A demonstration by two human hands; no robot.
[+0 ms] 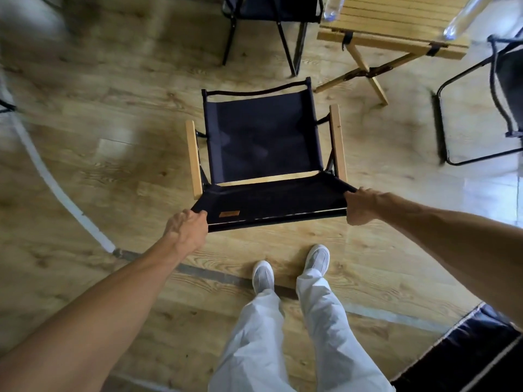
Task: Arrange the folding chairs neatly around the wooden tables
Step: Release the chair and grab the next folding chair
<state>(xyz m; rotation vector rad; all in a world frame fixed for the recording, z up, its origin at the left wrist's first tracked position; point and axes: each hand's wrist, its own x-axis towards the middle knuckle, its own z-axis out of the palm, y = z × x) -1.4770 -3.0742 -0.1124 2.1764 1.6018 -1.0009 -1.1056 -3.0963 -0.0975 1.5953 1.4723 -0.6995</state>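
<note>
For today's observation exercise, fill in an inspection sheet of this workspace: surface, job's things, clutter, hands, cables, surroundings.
Surface: wood-look plank floor, with a pale line across it.
Job's things: black folding chair with wooden armrests, held by its backrest; slatted wooden table ahead to the right; two more black chairs beside it.
Clutter: clear bottles on the table.
Hands: left hand and right hand each grip a backrest corner.
Cables: nothing seen.
Surroundings: dark cushion-like object at lower right.

The floor [113, 171] is of light brown wood-pattern planks with visible grain. A white curved line [53, 188] and a grey straight strip [215, 277] cross it. Bright patches of light reflect on the right side.
</note>
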